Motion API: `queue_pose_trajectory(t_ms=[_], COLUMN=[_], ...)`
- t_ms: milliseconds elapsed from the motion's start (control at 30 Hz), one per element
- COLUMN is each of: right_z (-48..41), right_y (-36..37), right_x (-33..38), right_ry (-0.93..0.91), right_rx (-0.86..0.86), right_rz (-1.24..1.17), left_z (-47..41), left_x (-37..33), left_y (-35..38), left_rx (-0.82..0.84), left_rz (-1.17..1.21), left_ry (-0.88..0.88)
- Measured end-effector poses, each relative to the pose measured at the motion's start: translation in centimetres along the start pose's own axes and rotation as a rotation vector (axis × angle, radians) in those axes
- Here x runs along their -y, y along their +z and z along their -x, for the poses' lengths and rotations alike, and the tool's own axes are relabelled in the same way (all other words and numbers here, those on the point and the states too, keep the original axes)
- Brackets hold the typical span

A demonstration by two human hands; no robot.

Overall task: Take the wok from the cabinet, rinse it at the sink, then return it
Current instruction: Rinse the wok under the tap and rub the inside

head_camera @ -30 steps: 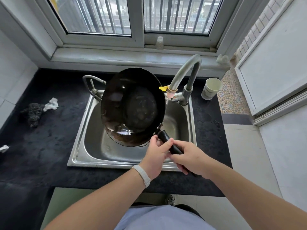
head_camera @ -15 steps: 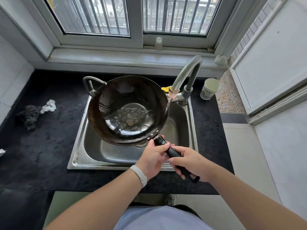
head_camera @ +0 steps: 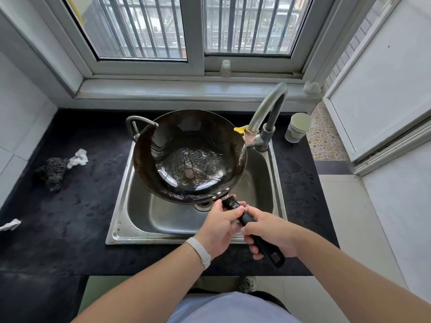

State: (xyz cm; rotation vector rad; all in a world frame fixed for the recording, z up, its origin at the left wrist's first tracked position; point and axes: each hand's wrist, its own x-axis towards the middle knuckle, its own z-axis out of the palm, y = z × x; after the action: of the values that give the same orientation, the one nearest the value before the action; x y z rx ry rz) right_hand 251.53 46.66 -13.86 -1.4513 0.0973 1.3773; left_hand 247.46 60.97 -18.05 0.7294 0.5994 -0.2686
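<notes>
Hands hold wok; faucet beside.

The dark round metal wok covers most of the stainless steel sink; only the basin's near part lies open. The curved grey faucet crowds the wok's right rim. On the black bench, the left side has passing room around a dark scouring pad and crumpled white paper; a pale cup stands beside the faucet.
</notes>
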Motion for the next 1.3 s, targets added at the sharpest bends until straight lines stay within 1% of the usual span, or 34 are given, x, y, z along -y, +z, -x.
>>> queue_pose_trajectory(t_ms=[200, 367, 567, 667, 733, 800, 867, 933, 967, 1033, 1167, 1300], right_z=[0.1, 0.0, 0.4, 0.7, 0.8, 0.9, 0.8, 0.7, 0.6, 0.5, 0.6, 0.4], right_y=[0.5, 0.7, 0.6, 0.3, -0.1, -0.4, -0.7, -0.9, -1.0, -1.1, -1.5, -2.2], right_x=[0.5, 0.6, -0.2, -0.2, -0.1, 0.2, 0.3, 0.4, 0.3, 0.3, 0.1, 0.0], right_ry=[0.059, 0.022, -0.053, -0.081, -0.087, -0.096, -0.090, -0.079, -0.078, -0.083, -0.068, -0.051], right_rx=[0.035, -0.012, -0.024, -0.019, -0.013, -0.003, -0.007, -0.005, -0.001, 0.009, 0.033, 0.052], right_rz=[-0.082, 0.060, 0.119, 0.104, 0.110, 0.129, 0.145, 0.167, 0.179, 0.200, 0.222, 0.219], left_z=[0.1, -0.1, 0.7, 1.1, 1.6, 2.3, 3.0, 3.6, 3.9, 3.8, 1.3, -2.7], left_x=[0.0, 0.5, 0.4, -0.4, -1.5, -2.9, -4.1, -5.3, -5.8, -6.6, -8.4, -10.9], left_y=[-0.7, -1.1, -1.1, -1.4, -1.3, -1.0, -0.7, -0.4, -0.2, 0.5, 2.5, 4.6], left_rx=[-0.011, -0.024, 0.001, 0.006, 0.013, -0.016, -0.092, -0.158, -0.160, -0.143, -0.172, -0.181], left_rz=[-0.015, -0.012, -0.092, -0.219, -0.381, -0.579, -0.796, -1.031, -1.096, -1.099, -0.972, -1.001], left_ry=[-0.011, -0.028, -0.029, -0.062, -0.094, -0.100, -0.058, 0.049, 0.092, 0.137, 0.230, 0.328])
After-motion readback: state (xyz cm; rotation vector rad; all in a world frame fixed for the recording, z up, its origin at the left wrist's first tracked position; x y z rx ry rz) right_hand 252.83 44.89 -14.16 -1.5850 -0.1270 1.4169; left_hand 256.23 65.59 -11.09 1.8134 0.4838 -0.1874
